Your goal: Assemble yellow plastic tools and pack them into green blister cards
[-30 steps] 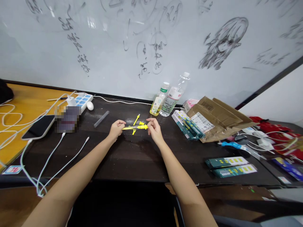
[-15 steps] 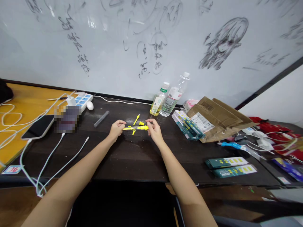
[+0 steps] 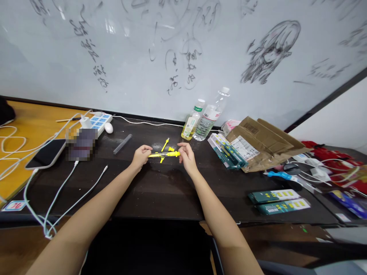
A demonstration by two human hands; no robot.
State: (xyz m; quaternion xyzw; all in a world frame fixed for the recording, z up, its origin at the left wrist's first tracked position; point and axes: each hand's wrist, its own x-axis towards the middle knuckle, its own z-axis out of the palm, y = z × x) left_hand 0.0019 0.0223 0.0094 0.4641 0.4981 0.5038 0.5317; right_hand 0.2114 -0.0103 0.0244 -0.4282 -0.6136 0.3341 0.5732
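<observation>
Between my two hands, above the dark table, lies a level tubular spring scale [image 3: 164, 154] with a clear body and yellow parts. My left hand [image 3: 141, 156] is closed in a pinch on its left end. At the yellow right end, the fingers of my right hand [image 3: 187, 157] are closed on the tip. Just behind it on the table lie a thin yellow rod piece [image 3: 165, 144] and a short yellow cap-like piece [image 3: 171, 149]. Another small yellow piece [image 3: 162, 160] shows partly below the scale. A clear empty tube [image 3: 122, 144] rests farther left.
Two bottles [image 3: 205, 122] stand at the back by the whiteboard. Green-and-white boxes [image 3: 228, 151] and a cardboard package [image 3: 258, 141] lie on the right, with two more boxes [image 3: 282, 201] nearer. Phones [image 3: 46, 152], cables and a power strip [image 3: 100, 124] occupy the left.
Very little differs. My right fingertips have shifted slightly at the scale's yellow end, with the index finger a bit higher; my left hand keeps its place.
</observation>
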